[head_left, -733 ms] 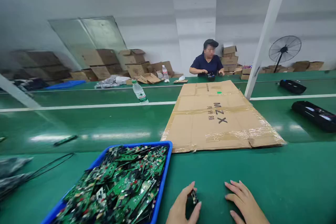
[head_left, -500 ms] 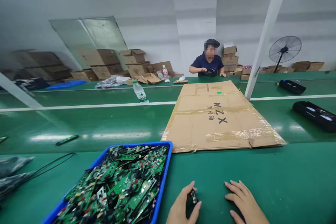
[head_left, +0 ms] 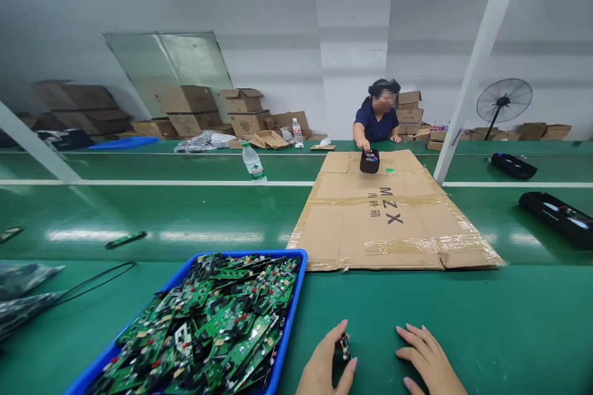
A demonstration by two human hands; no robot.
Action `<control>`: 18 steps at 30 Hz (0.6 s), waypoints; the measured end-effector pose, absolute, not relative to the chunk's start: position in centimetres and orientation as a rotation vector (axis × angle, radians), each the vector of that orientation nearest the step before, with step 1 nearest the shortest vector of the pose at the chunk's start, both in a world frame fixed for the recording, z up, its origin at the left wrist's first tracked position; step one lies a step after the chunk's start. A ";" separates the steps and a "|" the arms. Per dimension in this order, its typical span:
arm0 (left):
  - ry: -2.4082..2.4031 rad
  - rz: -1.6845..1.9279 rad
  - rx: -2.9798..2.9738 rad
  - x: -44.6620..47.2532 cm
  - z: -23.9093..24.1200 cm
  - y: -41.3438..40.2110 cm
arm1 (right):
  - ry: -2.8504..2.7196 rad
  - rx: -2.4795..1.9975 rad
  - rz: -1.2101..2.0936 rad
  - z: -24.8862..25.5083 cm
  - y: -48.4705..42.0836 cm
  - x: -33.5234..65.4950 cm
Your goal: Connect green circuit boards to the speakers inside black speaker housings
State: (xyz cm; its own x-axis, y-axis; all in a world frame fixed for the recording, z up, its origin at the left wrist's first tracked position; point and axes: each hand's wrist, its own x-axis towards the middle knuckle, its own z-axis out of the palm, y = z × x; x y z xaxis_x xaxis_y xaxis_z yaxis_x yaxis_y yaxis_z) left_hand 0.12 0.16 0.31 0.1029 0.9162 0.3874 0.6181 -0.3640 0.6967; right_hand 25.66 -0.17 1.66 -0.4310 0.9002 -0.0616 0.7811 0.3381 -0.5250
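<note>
Between the thumb and fingers of my left hand point(head_left: 327, 361) is a small circuit board point(head_left: 345, 347), seen edge-on and partly hidden by the hand. My right hand point(head_left: 428, 358) rests over the green table to the right, fingers spread, holding nothing. To the left of my left hand stands a blue tray point(head_left: 291, 315), heaped with loose green circuit boards point(head_left: 231, 321). A flattened cardboard sheet point(head_left: 343, 228) lies beyond both hands.
Across the line, a co-worker point(head_left: 377, 117) holds a black casing point(head_left: 369, 162) above the cardboard's far end. A water bottle point(head_left: 254, 163) stands left of it. More black casings point(head_left: 558, 216) lie at right. A lone circuit board point(head_left: 126, 239) and plastic bags point(head_left: 28, 287) lie at left.
The co-worker has reached forward and now holds the black casing over the cardboard. My view has tilted slightly. My hands hold nearly the same pose.
</note>
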 end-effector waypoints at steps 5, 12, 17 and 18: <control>1.377 1.210 2.145 0.2 0.7 0.5 | -2.422 -1.461 0.660 3.2 1.1 25.5; 1.460 1.170 1.938 0.5 1.2 1.0 | -2.543 -1.374 0.342 7.9 9.9 24.2; 1.468 1.088 1.732 0.6 1.2 1.4 | -2.675 -1.370 0.040 7.7 22.4 22.5; 1.461 1.075 1.713 0.8 1.1 1.4 | -2.677 -1.375 0.019 7.7 24.8 22.2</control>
State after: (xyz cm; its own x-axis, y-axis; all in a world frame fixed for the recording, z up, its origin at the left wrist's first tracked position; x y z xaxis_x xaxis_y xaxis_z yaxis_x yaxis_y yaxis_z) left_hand 0.77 1.45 1.05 0.0496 0.9825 0.1793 0.4636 -0.1817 0.8672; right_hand 22.19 24.79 7.66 -0.5757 0.8100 0.1116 0.8083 0.5843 -0.0716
